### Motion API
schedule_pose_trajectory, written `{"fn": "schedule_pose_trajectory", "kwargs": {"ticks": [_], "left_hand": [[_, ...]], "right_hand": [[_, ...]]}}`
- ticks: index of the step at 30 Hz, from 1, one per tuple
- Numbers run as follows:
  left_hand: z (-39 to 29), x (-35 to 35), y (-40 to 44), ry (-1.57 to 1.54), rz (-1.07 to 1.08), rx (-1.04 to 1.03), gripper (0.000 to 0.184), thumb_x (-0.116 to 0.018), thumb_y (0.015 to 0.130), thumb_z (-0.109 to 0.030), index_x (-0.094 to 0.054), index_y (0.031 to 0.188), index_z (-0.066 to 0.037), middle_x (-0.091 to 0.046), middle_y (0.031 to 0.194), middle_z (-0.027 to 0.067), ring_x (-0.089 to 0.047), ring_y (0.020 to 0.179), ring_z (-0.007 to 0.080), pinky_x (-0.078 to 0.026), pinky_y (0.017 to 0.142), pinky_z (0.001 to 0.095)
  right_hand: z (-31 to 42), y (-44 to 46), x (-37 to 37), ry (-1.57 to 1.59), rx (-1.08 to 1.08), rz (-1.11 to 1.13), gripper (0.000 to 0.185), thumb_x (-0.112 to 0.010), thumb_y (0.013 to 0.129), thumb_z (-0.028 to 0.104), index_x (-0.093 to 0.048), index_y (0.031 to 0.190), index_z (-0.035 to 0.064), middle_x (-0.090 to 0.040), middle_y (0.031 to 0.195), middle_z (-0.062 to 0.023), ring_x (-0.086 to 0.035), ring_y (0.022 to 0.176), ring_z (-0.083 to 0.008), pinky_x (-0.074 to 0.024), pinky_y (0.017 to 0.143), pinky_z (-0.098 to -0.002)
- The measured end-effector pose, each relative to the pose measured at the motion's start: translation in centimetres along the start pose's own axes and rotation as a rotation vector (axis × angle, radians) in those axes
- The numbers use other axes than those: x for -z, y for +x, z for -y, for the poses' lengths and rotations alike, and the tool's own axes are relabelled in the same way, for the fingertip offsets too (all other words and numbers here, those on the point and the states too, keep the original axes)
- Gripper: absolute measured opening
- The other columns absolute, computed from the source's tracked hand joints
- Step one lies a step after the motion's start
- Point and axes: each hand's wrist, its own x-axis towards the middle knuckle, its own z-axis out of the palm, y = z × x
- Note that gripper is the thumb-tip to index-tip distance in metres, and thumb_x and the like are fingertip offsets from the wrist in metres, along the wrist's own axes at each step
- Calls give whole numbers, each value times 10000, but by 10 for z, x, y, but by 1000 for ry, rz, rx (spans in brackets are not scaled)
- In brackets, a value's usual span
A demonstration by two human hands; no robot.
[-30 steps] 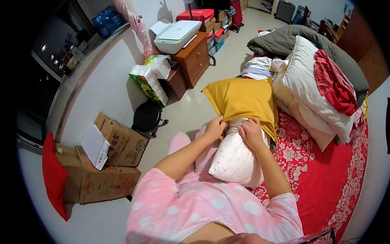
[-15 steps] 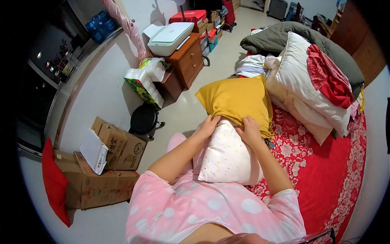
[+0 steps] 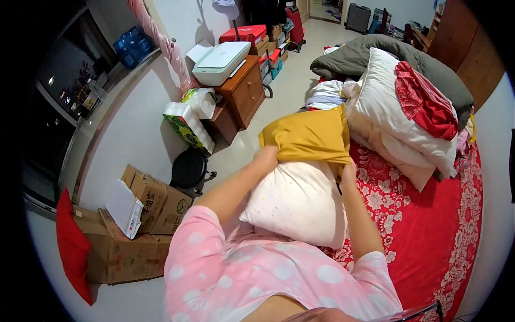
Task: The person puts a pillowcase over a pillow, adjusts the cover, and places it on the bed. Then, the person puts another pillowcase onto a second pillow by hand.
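2 arms (image 3: 232, 187) reach forward — left hand (image 3: 266, 157) and right hand (image 3: 348, 174) apart, both gripping.

left fingers (image 3: 272, 152): gripping yellow cover (image 3: 304, 134) edge | right fingers (image 3: 350, 168): opposite edge | white pillow (image 3: 295, 201): partly covered

Printer (image 3: 221, 63) at eleven o'clock, on a cabinet (image 3: 248, 88). Stool (image 3: 189, 168) at nine. Cartons (image 3: 131, 258) at eight. Suitcase (image 3: 358, 17) at one. Quilt (image 3: 429, 65) at two.

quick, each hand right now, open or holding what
Left hand: closed, holding the yellow cover by its edge.
Right hand: closed, holding the same cover's opposite side.
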Motion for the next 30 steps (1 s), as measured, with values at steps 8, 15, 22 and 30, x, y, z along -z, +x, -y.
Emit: {"fn": "schedule_pose_trajectory", "kwargs": {"ticks": [8, 15, 22, 30], "left_hand": [[-10, 105, 55, 57, -527, -63, 168, -544, 803, -66, -597, 961, -86, -637, 912, 157, -612, 886, 380, -485, 762, 457], [36, 23, -59, 16, -506, -148, 252, -597, 751, -27, -585, 991, -103, -534, 1014, 77, -548, 992, 294, -500, 768, 415], [50, 18, -112, -3, -428, -136, 225, -558, 727, 52, -603, 923, -50, -545, 941, 114, -537, 917, 337, -461, 787, 420], [72, 14, -87, 8, -399, 23, 209, -567, 684, 18, -554, 880, -53, -537, 905, 100, -527, 912, 327, -463, 795, 422]], "right_hand": [[15, -6, -60, 90, 210, 70, 257, -460, 965, 127, -581, 1138, -19, -619, 1092, -58, -571, 971, -155, -450, 851, -280], [-19, -44, 17, -1460, 581, 158, 216, -477, 819, -43, -563, 1016, -32, -612, 978, -179, -590, 943, -336, -480, 817, -396], [-45, -65, 40, -1497, 566, 54, 180, -505, 749, -27, -530, 925, 2, -558, 960, -176, -527, 978, -387, -467, 790, -445], [-19, -139, 29, -1384, 584, 548, 142, -572, 685, -16, -526, 814, 23, -549, 842, -166, -539, 859, -358, -444, 715, -440]]}}
